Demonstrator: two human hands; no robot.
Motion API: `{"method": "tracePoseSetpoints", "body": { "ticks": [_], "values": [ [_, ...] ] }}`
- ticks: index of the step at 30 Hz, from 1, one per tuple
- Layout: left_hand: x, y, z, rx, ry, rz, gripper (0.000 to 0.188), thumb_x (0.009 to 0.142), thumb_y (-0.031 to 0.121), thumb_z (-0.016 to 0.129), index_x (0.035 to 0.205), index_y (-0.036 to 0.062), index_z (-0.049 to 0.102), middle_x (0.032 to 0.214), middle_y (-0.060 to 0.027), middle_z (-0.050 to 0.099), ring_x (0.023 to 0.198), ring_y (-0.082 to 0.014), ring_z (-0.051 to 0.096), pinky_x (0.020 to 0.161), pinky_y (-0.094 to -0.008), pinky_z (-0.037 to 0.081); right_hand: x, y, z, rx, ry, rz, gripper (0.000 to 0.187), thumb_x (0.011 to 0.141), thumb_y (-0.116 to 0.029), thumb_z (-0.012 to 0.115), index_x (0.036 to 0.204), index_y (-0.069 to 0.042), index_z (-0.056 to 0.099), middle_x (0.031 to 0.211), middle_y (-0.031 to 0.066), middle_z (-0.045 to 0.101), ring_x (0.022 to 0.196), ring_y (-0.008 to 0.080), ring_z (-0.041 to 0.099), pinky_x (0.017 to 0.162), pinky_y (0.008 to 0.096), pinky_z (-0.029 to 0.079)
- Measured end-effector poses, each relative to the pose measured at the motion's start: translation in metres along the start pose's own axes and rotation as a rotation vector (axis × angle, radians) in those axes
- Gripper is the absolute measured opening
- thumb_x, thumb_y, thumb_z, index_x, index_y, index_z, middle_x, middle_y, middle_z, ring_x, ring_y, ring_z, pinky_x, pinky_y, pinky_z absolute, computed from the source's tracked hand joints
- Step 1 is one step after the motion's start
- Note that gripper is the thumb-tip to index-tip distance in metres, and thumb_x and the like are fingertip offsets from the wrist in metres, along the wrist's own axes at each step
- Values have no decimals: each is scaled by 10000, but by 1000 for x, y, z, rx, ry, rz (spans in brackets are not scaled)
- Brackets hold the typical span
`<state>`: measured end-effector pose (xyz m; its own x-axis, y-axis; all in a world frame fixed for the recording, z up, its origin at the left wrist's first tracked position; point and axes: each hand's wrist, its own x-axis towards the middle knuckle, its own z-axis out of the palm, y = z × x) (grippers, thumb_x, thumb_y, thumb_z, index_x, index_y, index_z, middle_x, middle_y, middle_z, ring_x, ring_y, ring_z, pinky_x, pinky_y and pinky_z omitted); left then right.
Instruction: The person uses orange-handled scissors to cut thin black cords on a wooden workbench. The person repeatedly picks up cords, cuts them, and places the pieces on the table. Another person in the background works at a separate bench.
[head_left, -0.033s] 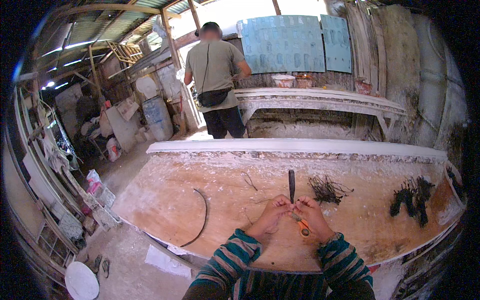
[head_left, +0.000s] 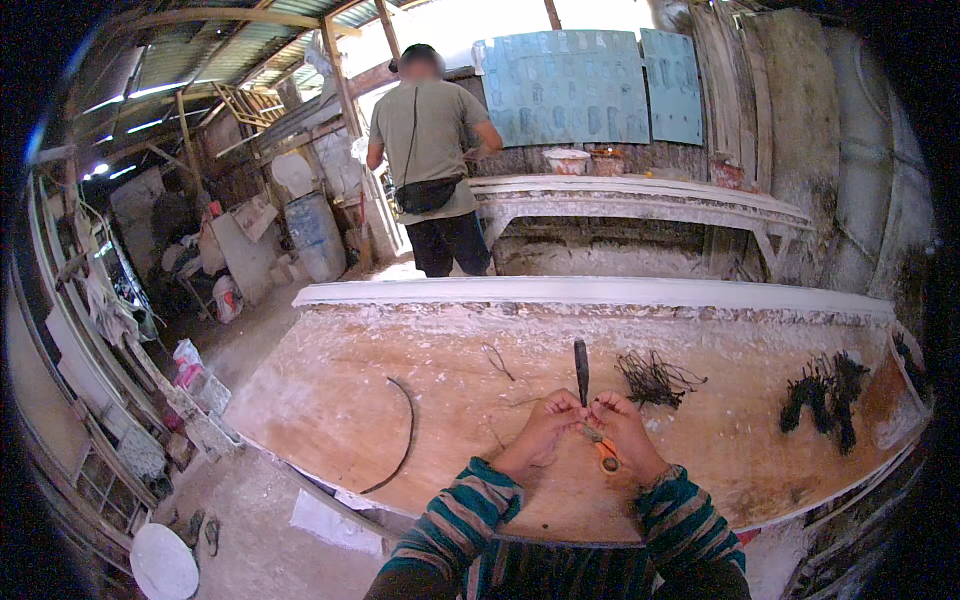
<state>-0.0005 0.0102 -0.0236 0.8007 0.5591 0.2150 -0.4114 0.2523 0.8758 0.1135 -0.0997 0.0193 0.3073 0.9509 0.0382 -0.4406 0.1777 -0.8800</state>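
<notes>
White-dusted, smooth brown wooden tabletop (head_left: 330, 400). On it, a thin, curved dark strip (head_left: 411, 430), a wiry tangle of black cords (head_left: 655, 380) and fuzzy black bundles (head_left: 825, 393) farther right. Near the middle, a slim, dark, tapered handle (head_left: 581, 370), plus scissors (head_left: 609, 463) with rounded orange loops. Left hand (head_left: 550, 420) and right hand (head_left: 624, 424) close together, with fingers curled in; cannot tell whether grasping anything. Handle just beyond the fingertips, narrow end toward them; scissors just below, beside the right palm.
</notes>
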Motion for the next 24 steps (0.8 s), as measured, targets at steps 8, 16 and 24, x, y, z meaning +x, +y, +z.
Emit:
{"method": "tracePoseSetpoints", "body": {
  "ticks": [8,16,24],
  "values": [
    [6,8,1,-50,56,-34,47,832,75,590,837,69,544,786,-9,605,676,-66,536,614,-196,444,8,8,-2,-406,64,-248,58,845,-91,566,847,-34,553,800,30,575,733,136,563,634,268,447],
    [5,16,1,-68,1,-76,50,841,98,588,880,69,577,817,2,602,668,-58,521,614,-179,437,4,-1,2,-1181,62,-924,95,746,-37,567,841,-35,565,901,137,579,783,331,571,664,392,470],
    [2,21,7,-8,65,-110,84,807,120,624,868,68,597,798,8,603,695,-76,512,627,-192,387,4,2,-2,-1119,-53,-826,175,770,-33,531,944,-37,540,966,156,581,851,364,560,719,425,467]
  ]
}}
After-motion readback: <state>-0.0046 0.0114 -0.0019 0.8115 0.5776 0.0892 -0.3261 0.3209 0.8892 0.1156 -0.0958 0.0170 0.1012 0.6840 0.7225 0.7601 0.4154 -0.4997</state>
